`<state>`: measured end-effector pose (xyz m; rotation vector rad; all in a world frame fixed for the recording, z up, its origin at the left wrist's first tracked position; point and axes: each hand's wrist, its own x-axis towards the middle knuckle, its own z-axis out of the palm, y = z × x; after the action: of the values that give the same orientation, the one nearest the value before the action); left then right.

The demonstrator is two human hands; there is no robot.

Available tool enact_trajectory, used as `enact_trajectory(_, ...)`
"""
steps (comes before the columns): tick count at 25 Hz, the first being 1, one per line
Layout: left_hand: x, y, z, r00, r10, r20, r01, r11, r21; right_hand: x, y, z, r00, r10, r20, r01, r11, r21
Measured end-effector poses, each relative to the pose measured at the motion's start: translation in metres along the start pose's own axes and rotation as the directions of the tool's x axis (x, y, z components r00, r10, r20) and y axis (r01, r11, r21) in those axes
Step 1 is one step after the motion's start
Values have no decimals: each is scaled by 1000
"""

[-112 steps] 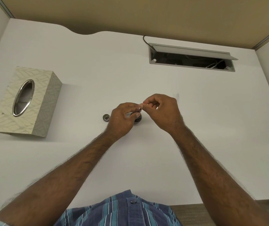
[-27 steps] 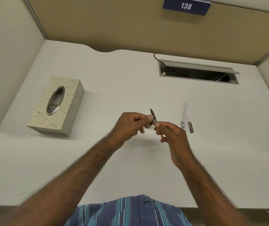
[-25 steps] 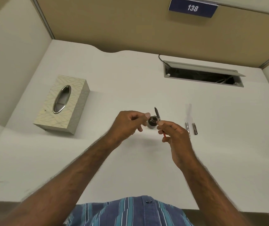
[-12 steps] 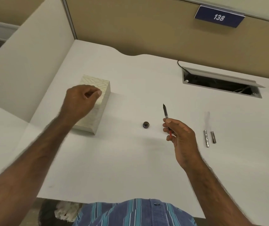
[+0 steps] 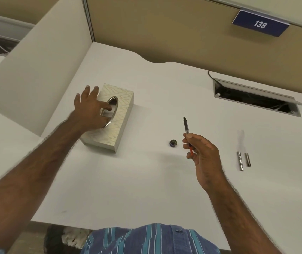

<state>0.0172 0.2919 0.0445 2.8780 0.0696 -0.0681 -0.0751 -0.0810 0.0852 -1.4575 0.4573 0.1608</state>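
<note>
My right hand (image 5: pixel 204 154) pinches a slim pen insert (image 5: pixel 185 125) with a dark nib end pointing up and a red lower end, held above the white desk (image 5: pixel 128 180). A small dark round bottle (image 5: pixel 173 143) stands just left of that hand. My left hand (image 5: pixel 89 110) lies with spread fingers on a cream patterned tissue box (image 5: pixel 123 114) at the left. Its thumb and forefinger dip into the box's metal-rimmed oval slot (image 5: pixel 116 100). No tissue shows in the slot.
A silver pen tube (image 5: pixel 240 160) and a short dark cap (image 5: pixel 248 159) lie side by side at the right. An open cable hatch (image 5: pixel 256 97) sits at the back right. A white partition (image 5: pixel 36 61) borders the desk on the left.
My left hand let go of the bottle and pen, swung left to the tissue box and spread its fingers at the slot. The right hand kept the pen insert upright.
</note>
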Motion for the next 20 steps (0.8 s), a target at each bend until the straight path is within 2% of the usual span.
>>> enact_trajectory(4,9,5,2,996,-34,79,30,998,52,1,2,6,1000,-9,6,9,1000,-13)
enact_trajectory(7,10,6,8,998,-4,58,-2,995,105,1,3,8,1000,-8,-5,8,1000,-18)
enact_trajectory(15,11,5,12,998,60,-12,-59,993,101,-1,2,8,1000,5,-20,-5,1000,-18)
enact_trajectory(20,13,10,10,998,19,54,-28,986,167,-4,4,7,1000,5,-24,-5,1000,-11)
